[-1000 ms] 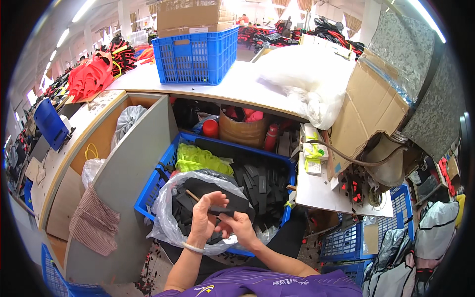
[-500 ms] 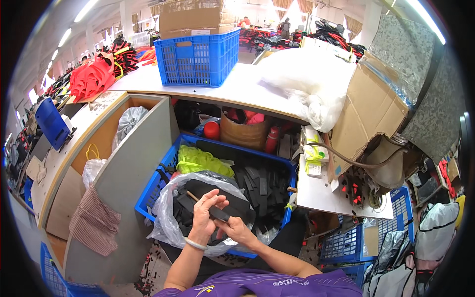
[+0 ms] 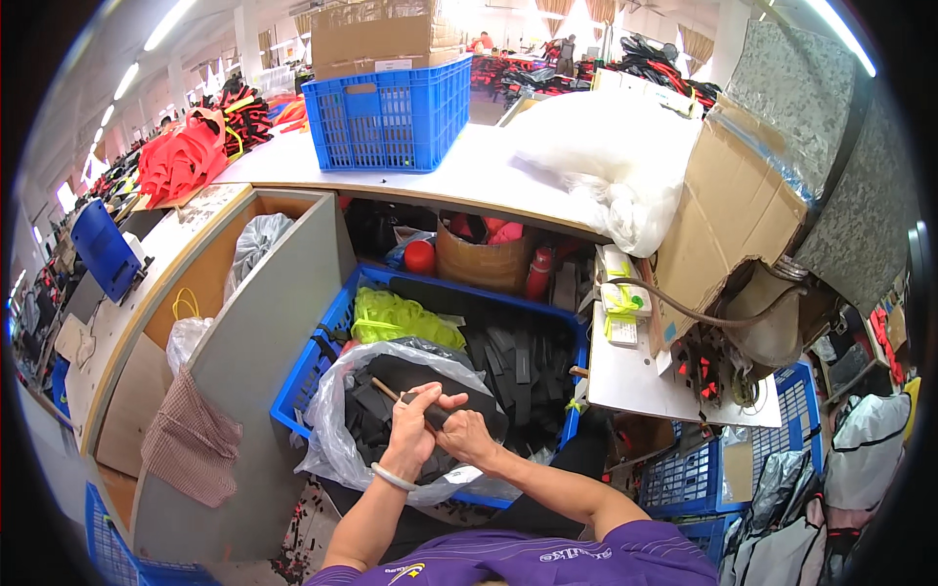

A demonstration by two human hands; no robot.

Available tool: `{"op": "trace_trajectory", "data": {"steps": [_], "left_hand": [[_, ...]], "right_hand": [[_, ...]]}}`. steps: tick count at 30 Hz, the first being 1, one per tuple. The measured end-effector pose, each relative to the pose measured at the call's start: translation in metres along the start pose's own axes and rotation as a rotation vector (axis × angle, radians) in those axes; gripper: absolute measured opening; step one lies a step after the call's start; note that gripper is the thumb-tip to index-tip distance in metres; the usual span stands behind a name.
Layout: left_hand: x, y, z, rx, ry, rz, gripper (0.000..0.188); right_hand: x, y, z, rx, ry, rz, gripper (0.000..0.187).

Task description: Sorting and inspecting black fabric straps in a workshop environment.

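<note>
Crowded factory floor under strip lights, benches heaped with red and black strapping. Curved white worktop point(image 3: 459, 176) ahead, carrying an empty blue lattice crate point(image 3: 391, 112) and a slumped white plastic sack point(image 3: 616, 161), both pushed back from the edge so as not to overhang the space below.

Below the worktop, at lap level: large blue plastic bin point(image 3: 298, 386), tucked in close, within easy reach of both arms. Inside it, a bunch of yellow-green straps point(image 3: 396, 317) at the back left, loose black strap pieces point(image 3: 518, 356) to the right, and a clear plastic bag point(image 3: 337, 430) of black foam pieces nearest the body, mouth rolled open for access.

Left hand point(image 3: 412, 439), pale bangle at the wrist, curled from above round a slim dark handled tool point(image 3: 422, 410), thumb and fingers closed on it. Right hand point(image 3: 467, 437) touching the left, fingers folded in against the same tool or a black piece under it; exact grip hidden. Both held just over the bag's mouth, probably so anything dropped lands back inside.

Right of the bin, a torn brown cardboard box point(image 3: 733, 215) leaning on a small white shelf point(image 3: 635, 376).
</note>
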State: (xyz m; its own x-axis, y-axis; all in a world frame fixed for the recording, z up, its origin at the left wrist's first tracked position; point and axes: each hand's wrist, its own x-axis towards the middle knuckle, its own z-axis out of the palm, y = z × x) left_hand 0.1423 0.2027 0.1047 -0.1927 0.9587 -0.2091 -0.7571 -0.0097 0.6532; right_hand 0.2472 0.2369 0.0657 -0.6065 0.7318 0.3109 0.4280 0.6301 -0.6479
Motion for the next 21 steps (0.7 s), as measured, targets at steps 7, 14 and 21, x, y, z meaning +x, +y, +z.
{"op": "trace_trajectory", "data": {"steps": [7,14,21], "left_hand": [[0.029,0.012,-0.024,-0.254,-0.044,-0.083,0.021],[0.012,0.018,-0.002,0.012,-0.069,0.058,0.025],[0.009,0.001,-0.008,0.001,-0.039,0.010,0.024]], "right_hand": [[0.009,-0.019,-0.013,0.634,-0.187,0.170,0.045],[-0.001,-0.006,-0.013,1.678,-0.723,0.439,0.049],[0.012,0.000,0.001,0.001,-0.158,0.101,0.041]]}}
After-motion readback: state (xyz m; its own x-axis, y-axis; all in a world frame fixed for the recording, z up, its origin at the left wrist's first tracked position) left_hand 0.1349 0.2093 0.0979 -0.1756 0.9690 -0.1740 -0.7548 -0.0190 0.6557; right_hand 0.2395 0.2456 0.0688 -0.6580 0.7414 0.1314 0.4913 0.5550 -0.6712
